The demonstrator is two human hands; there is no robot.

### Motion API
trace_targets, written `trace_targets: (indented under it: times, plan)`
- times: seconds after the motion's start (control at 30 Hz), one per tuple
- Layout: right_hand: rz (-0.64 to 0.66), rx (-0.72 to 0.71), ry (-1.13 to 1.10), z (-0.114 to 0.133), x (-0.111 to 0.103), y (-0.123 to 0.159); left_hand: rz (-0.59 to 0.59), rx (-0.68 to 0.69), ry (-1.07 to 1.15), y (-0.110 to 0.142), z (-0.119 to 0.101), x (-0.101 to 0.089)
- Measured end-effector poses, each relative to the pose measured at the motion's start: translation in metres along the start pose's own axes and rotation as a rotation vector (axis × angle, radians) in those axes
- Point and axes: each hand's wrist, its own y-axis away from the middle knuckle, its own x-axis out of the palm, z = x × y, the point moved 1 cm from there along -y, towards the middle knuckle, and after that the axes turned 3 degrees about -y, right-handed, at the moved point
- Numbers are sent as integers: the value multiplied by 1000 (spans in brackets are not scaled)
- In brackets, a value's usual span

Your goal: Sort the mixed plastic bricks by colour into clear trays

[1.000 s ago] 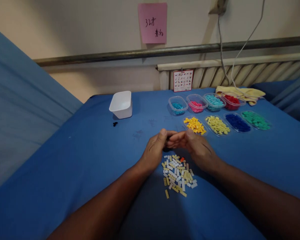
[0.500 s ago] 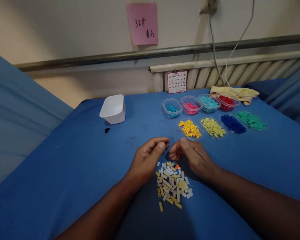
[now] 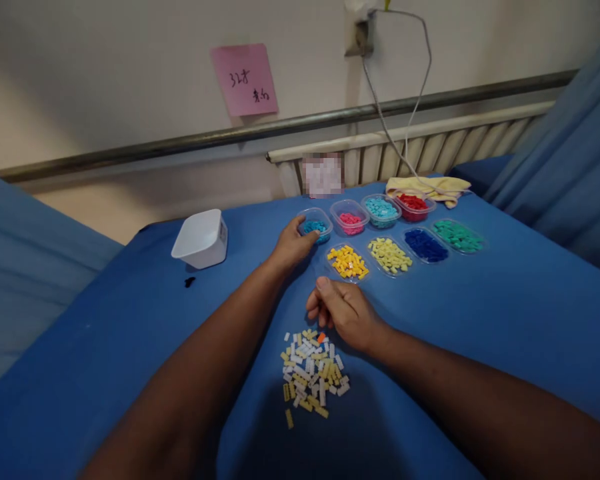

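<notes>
My left hand (image 3: pixel 293 243) reaches forward to the clear tub of light-blue bricks (image 3: pixel 315 225) and its fingers touch the tub's near rim; its fingertips are hidden. My right hand (image 3: pixel 341 310) rests curled on the blue table cover (image 3: pixel 480 313), its fingers pinched just above a pile of white and pale-yellow bricks (image 3: pixel 313 370) that has one orange brick (image 3: pixel 321 338) at its top edge. What the right fingers pinch is hidden.
Clear tubs hold pink (image 3: pixel 350 218), turquoise (image 3: pixel 381 209), red (image 3: pixel 413 203), yellow (image 3: pixel 347 261), pale-yellow (image 3: pixel 390 255), dark-blue (image 3: pixel 425 245) and green (image 3: pixel 457 235) bricks. A white tub (image 3: pixel 200 238) and a small black piece (image 3: pixel 189 282) lie at left. A yellow cloth (image 3: pixel 430 185) lies behind.
My hands were together above the pile, then parted. The left hand moved forward to the light-blue tub. The right hand stayed by the pile. The view swung left.
</notes>
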Motion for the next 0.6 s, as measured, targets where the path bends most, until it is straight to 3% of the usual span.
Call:
trace_targets:
  times: [0.13, 0.23, 0.33, 0.43, 0.5, 0.6]
  plan:
    - [7, -1, -7, 0, 2, -4, -9, 22, -59, -15, -2, 3]
    - [11, 10, -1, 2, 3, -4, -40, 175, -274, -18, -17, -3]
    - [15, 7, 12, 3, 4, -5, 107, 410, -459, -17, -38, 4]
    - [18, 6, 20, 2, 3, -6, 283, 578, -595, -19, -57, 23]
    - [14, 5, 19, 0, 3, -7, 317, 625, -706, -22, -65, 36]
    - [10, -4, 11, -2, 3, -9, 324, 590, -791, -29, -72, 46]
